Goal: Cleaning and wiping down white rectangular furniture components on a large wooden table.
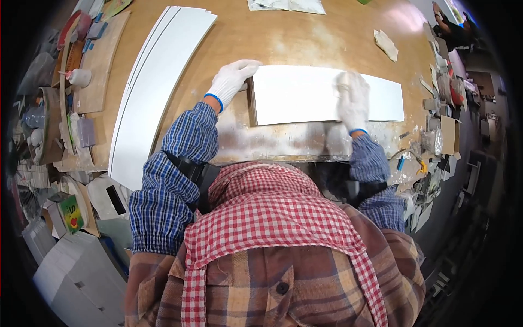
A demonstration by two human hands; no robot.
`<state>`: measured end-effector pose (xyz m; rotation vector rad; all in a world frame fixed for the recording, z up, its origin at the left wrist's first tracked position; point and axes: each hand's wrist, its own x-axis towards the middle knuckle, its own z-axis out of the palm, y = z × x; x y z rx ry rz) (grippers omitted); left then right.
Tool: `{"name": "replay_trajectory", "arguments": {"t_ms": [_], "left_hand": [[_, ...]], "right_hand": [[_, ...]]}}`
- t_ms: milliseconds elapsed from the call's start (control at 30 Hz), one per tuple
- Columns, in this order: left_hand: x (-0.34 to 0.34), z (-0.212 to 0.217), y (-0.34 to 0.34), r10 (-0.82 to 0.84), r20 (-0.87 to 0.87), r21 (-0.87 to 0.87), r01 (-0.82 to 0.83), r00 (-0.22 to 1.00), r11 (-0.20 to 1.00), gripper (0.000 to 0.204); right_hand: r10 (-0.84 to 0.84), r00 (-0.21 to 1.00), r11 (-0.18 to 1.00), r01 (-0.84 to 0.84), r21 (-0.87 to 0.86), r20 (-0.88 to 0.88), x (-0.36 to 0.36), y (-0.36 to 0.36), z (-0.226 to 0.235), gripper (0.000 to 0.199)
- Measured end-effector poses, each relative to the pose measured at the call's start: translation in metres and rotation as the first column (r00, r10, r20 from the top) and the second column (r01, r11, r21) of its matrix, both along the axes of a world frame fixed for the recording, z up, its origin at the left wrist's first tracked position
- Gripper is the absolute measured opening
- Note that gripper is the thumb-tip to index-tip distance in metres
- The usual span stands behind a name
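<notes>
A white rectangular panel [305, 95] lies flat on the wooden workbench [272, 38] in front of me. My left hand [231, 80], in a white glove, grips the panel's upper left corner. My right hand [353, 101], also in a white glove, rests flat on the panel's right half and looks blurred. Both forearms wear blue checked sleeves.
Two long white boards [152, 87] lie stacked to the left of the panel. A crumpled cloth [385, 43] sits at the back right. Bottles, tools and scraps crowd the left edge [65, 109] and right edge [436, 125]. White dust coats the bench's near edge [272, 144].
</notes>
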<state>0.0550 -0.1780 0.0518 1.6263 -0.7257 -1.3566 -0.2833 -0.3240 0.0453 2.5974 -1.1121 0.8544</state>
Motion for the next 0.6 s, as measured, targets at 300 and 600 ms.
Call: {"name": "replay_trajectory", "arguments": {"t_ms": [300, 600], "left_hand": [[0.009, -0.006, 0.020, 0.175, -0.515, -0.029, -0.221, 0.839, 0.975, 0.076], [0.009, 0.027, 0.031, 0.114, 0.454, -0.114, -0.069, 0.883, 0.991, 0.047]], "right_hand": [[0.638, 0.761, 0.684, -0.491, 0.539, -0.115, 0.181, 0.108, 0.051, 0.019], [0.046, 0.968, 0.922, -0.135, 0.363, 0.245, -0.056, -0.011, 0.020, 0.021]]}}
